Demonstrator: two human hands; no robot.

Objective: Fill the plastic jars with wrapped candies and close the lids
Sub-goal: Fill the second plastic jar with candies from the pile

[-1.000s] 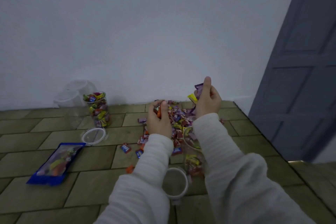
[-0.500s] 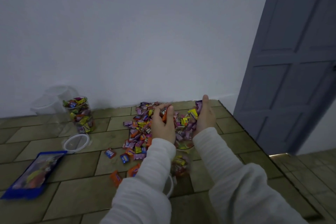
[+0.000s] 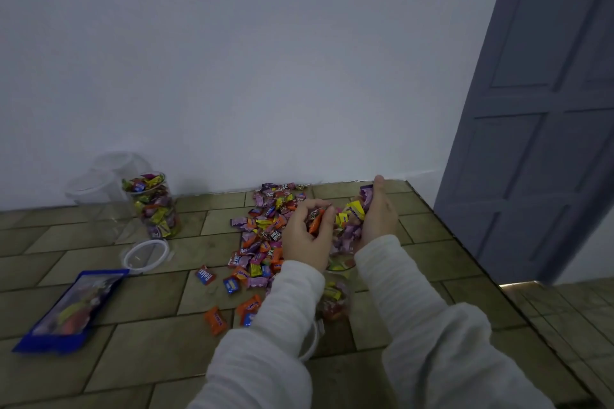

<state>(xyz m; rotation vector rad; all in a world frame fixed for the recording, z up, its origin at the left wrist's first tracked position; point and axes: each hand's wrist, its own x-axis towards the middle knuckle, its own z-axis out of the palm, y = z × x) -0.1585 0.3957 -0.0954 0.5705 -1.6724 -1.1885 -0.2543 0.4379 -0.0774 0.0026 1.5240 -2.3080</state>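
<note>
Far left on my floor lies a blue candy bag, then a loose lid before a filled jar. The candy pile spreads mid-floor. My left hand grips orange sweets; my right hand cups purple ones, both just above the open jar.

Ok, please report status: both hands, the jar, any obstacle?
Left hand grips candies; right hand holds more. Both above open jar, partly filled. Lid off, beside it. No obstacle visible.
</note>
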